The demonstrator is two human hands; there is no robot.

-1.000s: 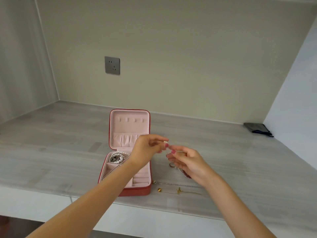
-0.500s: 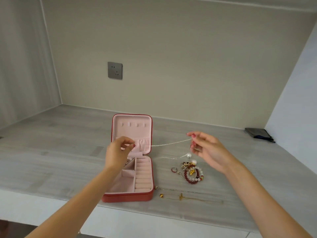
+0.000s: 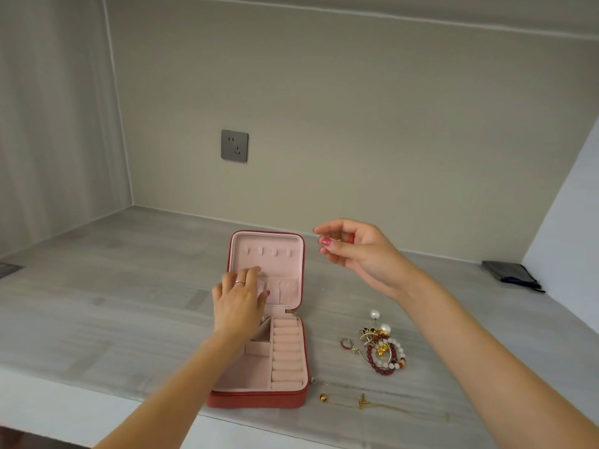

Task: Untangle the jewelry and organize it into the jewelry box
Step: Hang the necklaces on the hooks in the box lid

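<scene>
Head view: one open jewelry box [image 3: 259, 384]; one tangled jewelry heap [image 3: 384, 350]; left hand [image 3: 238, 301] flat on lid pocket; right hand [image 3: 359, 249] raised, grip loose, holding nothing visible.

The jewelry box [image 3: 259, 401] has a matt red, leather-like shell and soft pink, perhaps velvet, lining. The worktop [image 3: 129, 303] is matt grey woodgrain. The beaded bracelets [image 3: 385, 354] look glossy.

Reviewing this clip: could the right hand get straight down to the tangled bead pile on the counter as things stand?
Probably yes. The right hand hovers in the air with fingers loosely curled, seemingly holding nothing, and the bead pile lies uncovered on the counter right of the jewelry box. The left hand is over the box lid, clear of that path.
</scene>
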